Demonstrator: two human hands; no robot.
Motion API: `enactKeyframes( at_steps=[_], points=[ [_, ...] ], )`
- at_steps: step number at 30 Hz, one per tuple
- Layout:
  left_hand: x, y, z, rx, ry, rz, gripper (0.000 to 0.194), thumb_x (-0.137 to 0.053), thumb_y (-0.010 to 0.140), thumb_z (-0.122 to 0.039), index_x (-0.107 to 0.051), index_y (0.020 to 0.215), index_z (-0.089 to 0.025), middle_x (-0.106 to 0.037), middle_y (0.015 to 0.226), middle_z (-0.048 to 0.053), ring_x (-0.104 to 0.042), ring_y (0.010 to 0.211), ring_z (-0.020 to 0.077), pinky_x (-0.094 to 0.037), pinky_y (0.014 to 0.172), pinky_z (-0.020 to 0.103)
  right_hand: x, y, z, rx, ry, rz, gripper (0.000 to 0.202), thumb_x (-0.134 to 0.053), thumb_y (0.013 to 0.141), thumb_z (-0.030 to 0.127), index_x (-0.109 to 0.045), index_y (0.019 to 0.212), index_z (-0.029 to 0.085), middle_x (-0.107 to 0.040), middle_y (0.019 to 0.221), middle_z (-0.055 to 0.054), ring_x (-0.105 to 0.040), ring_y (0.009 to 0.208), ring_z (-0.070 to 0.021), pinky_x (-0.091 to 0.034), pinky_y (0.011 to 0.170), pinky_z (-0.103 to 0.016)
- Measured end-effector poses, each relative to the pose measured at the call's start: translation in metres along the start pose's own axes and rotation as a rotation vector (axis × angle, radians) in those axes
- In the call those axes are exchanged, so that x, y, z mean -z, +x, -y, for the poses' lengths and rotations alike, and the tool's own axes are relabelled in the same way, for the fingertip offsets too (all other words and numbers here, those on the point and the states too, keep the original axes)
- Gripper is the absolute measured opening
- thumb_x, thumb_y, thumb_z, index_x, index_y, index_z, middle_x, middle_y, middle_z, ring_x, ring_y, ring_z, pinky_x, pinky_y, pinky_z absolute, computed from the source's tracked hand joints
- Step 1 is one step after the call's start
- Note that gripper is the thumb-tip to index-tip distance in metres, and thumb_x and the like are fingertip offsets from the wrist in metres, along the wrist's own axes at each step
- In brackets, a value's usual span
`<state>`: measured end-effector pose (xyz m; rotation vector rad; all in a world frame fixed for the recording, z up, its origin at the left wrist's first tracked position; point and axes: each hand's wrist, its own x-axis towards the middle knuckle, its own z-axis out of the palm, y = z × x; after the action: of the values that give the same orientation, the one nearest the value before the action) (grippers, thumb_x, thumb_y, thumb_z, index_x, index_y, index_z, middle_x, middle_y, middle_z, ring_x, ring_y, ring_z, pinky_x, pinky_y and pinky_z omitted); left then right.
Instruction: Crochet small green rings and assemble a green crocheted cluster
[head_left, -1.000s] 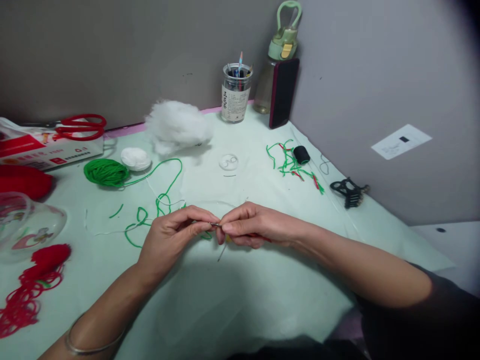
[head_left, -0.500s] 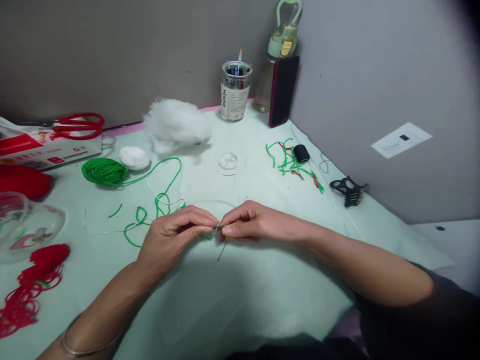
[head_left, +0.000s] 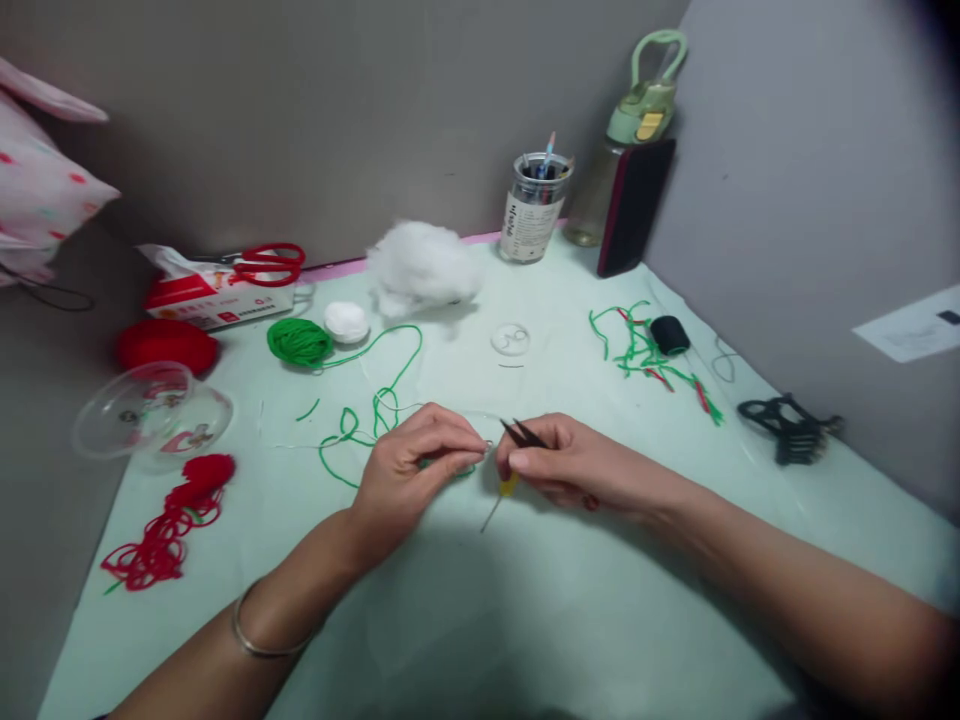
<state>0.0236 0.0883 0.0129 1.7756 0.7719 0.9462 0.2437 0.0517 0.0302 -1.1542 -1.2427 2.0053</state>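
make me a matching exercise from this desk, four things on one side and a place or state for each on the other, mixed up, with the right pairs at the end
Column one
1. phone
2. left hand
3. green yarn ball
4. right hand

Column two
A. has dark pointed blades sticking out of its grip
B. sits beside a white ball
C. stands upright in front of a bottle
D. has a bangle on its wrist

Right pairs: 1-C, 2-D, 3-B, 4-A
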Motion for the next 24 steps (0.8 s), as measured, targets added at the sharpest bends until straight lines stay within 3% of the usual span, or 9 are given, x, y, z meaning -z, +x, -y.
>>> enactKeyframes(
  at_steps=[5,9,15,24],
  points=[
    [-0.0028,-0.0041,0.0055,-0.216,0.157,0.041,0.015,-0.065,0.093,-0.017,-0.079,0.098,-0.021,-0.074,0.098,0.010,-0.071,0.089,0.0179,-0.058,0.078,0.029,-0.0078,0.0060,-0.0051,-0.117,0.110,-0.206,0.041,-0.082,0.074,0.050,-0.062,0.090,0.018,-0.040,0.046,0.012,-0.025,0.036,-0.0031,-0.017,0.031,-0.017],
    [-0.0002,-0.0058,0.0085,-0.327,0.270,0.112,0.020,-0.058,0.096,-0.014,-0.075,0.106,-0.017,-0.075,0.103,0.014,-0.073,0.093,0.0183,-0.059,0.080,0.026,-0.0092,0.0072,-0.0043,-0.170,0.169,-0.201,0.039,-0.084,0.073,0.046,-0.064,0.089,0.017,-0.048,0.053,0.010,-0.025,0.036,-0.0016,-0.018,0.029,-0.016],
    [0.0010,-0.0062,0.0098,-0.515,0.399,0.091,0.017,-0.059,0.095,-0.008,-0.070,0.105,-0.015,-0.074,0.100,0.012,-0.071,0.086,0.0148,-0.057,0.074,0.021,-0.0079,0.0087,-0.0080,-0.148,0.223,-0.166,0.030,-0.083,0.073,0.038,-0.067,0.086,0.016,-0.057,0.058,0.007,-0.029,0.035,-0.0004,-0.018,0.030,-0.016],
    [-0.0020,-0.0032,0.0086,-0.482,0.351,0.072,0.017,-0.061,0.092,-0.003,-0.069,0.104,-0.013,-0.072,0.101,0.011,-0.070,0.095,0.0143,-0.055,0.085,0.021,-0.0091,0.0088,-0.0061,-0.093,0.403,-0.147,0.031,-0.088,0.067,0.033,-0.068,0.079,0.013,-0.057,0.054,0.007,-0.026,0.037,0.0016,-0.016,0.035,-0.015]
  ],
)
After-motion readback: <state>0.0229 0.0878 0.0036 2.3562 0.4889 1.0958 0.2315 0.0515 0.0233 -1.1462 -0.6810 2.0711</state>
